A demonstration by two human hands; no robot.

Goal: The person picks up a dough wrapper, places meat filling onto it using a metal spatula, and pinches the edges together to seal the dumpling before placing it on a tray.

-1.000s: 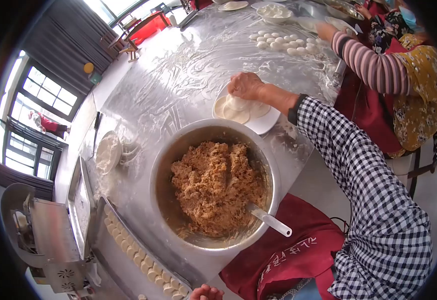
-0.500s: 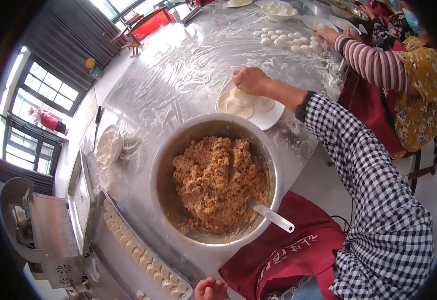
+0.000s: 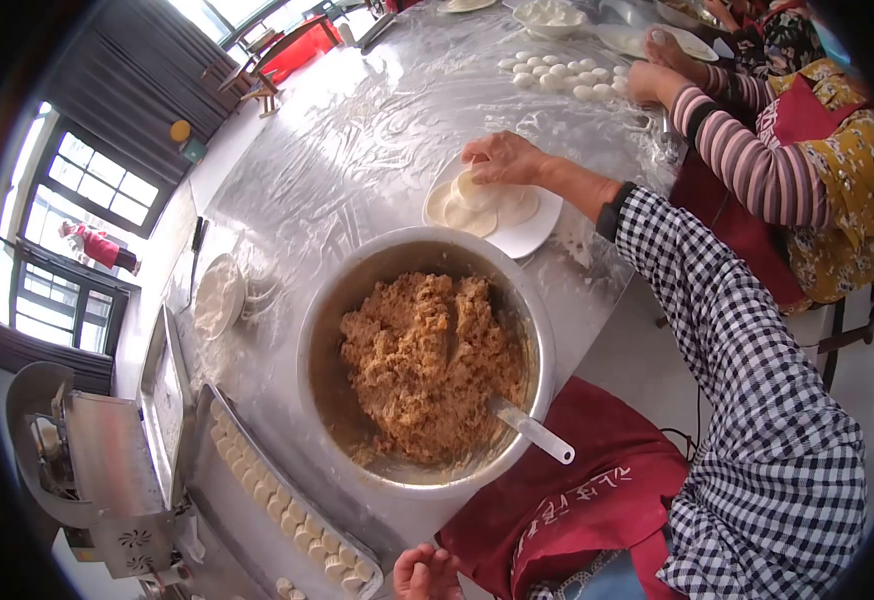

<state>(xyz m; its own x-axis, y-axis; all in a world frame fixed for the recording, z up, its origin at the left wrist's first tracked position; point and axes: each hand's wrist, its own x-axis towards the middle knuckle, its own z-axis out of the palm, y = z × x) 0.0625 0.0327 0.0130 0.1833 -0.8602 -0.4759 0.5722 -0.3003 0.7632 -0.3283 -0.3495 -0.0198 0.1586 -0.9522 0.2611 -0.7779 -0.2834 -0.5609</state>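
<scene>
My right hand (image 3: 505, 160) reaches over a white plate (image 3: 537, 232) beyond the bowl, its bent fingers at the edge of the flat, round dough wrappers (image 3: 467, 210); whether they pinch one is hard to see. Near the bottom edge, my left hand (image 3: 427, 573) is partly cut off by the frame, fingers curled, with nothing visible in them. Between the two hands stands a large metal bowl (image 3: 316, 400) of orange-brown filling (image 3: 427, 360). A flat metal spatula (image 3: 537, 434) is stuck in the filling, its handle resting over the bowl's right rim.
A tray (image 3: 247, 540) with rows of shaped dough pieces (image 3: 277, 500) lies lower left, beside a metal machine (image 3: 117, 460). A flour bowl (image 3: 219, 296) stands left. At upper right, a co-worker's hands (image 3: 657, 80) are near several dough balls (image 3: 567, 76).
My right hand's fingers have spread slightly above the wrappers. My left hand has risen a little further into view. The co-worker's one hand has lifted away from the other.
</scene>
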